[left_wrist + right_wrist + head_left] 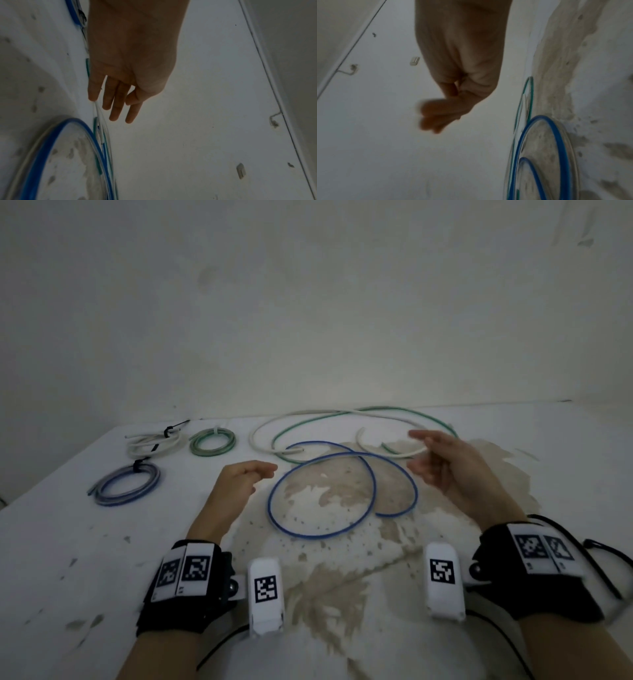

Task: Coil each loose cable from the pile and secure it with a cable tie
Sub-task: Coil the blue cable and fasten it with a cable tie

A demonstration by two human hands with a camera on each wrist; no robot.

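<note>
Blue cable (342, 494): flat loops between hands, long axis 9-to-3.
Left hand (239, 484): empty, fingers relaxed, cable at 3, nearer.
Right hand (448, 463): empty, loosely curled, cable at 8.

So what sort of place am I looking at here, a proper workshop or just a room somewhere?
Likely a plain spare room, not a fitted workshop. The work surface is white with a big brown stain and flaking spots, it butts against a bare, scuffed wall, and no tools or shelving show, only cables.
</note>
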